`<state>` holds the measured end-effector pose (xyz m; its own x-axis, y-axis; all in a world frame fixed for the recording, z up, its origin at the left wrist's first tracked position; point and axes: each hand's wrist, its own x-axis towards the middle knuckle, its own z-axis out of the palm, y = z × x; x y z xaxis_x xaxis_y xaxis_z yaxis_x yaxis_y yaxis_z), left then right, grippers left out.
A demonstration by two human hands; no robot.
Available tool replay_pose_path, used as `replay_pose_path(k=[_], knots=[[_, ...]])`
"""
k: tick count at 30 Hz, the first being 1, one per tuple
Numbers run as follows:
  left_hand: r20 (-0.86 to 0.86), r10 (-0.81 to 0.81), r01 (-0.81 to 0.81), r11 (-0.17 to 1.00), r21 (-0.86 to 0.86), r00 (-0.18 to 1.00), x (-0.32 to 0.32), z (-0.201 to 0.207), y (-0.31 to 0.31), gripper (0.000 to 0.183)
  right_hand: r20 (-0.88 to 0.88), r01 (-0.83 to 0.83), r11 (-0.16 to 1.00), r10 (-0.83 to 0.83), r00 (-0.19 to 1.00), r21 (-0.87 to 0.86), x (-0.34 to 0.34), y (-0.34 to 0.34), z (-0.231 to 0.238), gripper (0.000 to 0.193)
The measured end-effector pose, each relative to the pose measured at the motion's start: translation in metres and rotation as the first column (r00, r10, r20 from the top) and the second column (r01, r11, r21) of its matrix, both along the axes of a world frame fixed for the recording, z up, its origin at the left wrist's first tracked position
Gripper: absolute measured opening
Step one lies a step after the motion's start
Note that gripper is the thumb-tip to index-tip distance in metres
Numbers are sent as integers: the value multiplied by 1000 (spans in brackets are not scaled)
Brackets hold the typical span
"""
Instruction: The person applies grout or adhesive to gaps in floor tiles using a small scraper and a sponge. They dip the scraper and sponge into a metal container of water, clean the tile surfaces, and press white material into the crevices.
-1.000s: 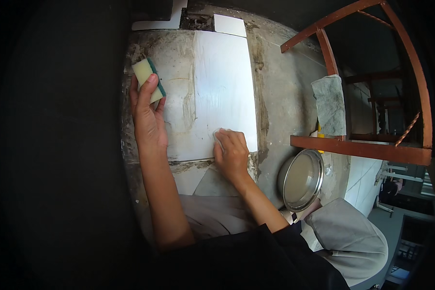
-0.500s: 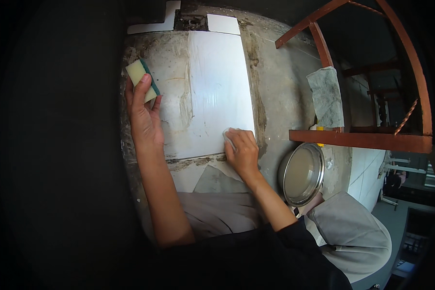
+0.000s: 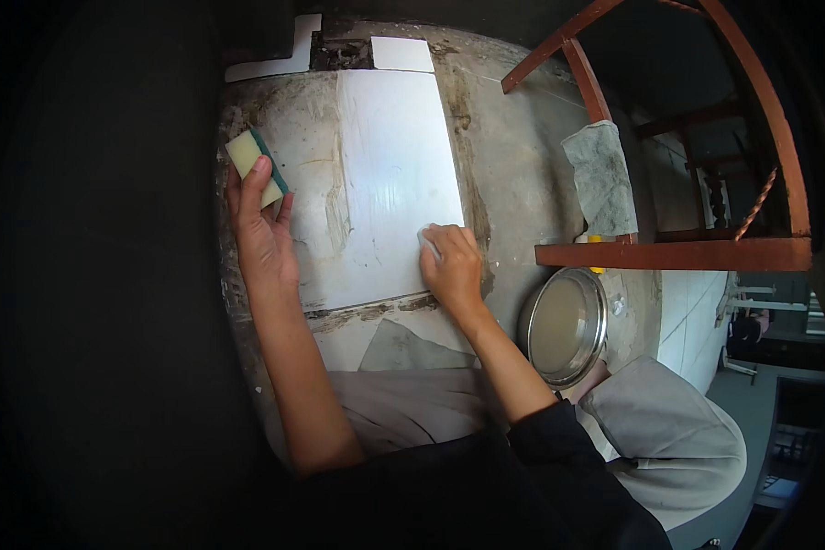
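Observation:
My left hand [image 3: 264,229] is closed round a two-sided sponge [image 3: 245,158], pale yellow with a green scouring face, held above the left edge of the floor. Under my right hand [image 3: 454,266] is a white tile [image 3: 399,156], wet and streaked. The fingers of that hand are bent and pressed to the tile near its right edge. They hold a small pale piece [image 3: 424,240], mostly hidden, whose kind I cannot make out. Left of the white area the surface [image 3: 307,174] is dull and smeared with brown dirt.
A steel basin [image 3: 559,325] of cloudy water stands at my right, by my knee. Beyond it is a red-brown frame [image 3: 669,255] with a grey cloth [image 3: 603,179] hanging on it. A grey cloth corner [image 3: 403,348] lies before me. White tile pieces [image 3: 401,53] are at the far end.
My right hand has slid a little away from me along the tile's right edge. The left hand still holds the sponge. The whole view has shifted slightly.

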<state>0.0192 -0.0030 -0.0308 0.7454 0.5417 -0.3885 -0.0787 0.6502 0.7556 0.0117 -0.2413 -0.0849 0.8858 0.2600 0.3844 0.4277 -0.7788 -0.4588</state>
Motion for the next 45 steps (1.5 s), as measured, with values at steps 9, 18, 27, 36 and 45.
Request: replay_pose_path(k=[9, 18, 27, 36, 45], knots=[[-4, 8, -8, 1000, 6, 1000, 4, 3, 1, 80, -41, -4, 1000, 5, 999, 27, -28, 2, 4, 19], [8, -14, 14, 1000, -16, 1000, 8, 3, -9, 77, -58, 189, 980, -193, 979, -70, 47, -7, 3, 21], [-5, 25, -25, 1000, -9, 1000, 1, 1, 5, 80, -38, 32, 999, -32, 999, -8, -33, -22, 1, 22], [14, 29, -29, 1000, 0, 999, 6, 4, 2, 85, -64, 57, 997, -60, 996, -59, 23, -21, 3, 21], [24, 30, -30, 999, 10, 999, 1, 5, 2, 83, -110, 8, 998, -14, 994, -56, -35, -19, 10, 24]])
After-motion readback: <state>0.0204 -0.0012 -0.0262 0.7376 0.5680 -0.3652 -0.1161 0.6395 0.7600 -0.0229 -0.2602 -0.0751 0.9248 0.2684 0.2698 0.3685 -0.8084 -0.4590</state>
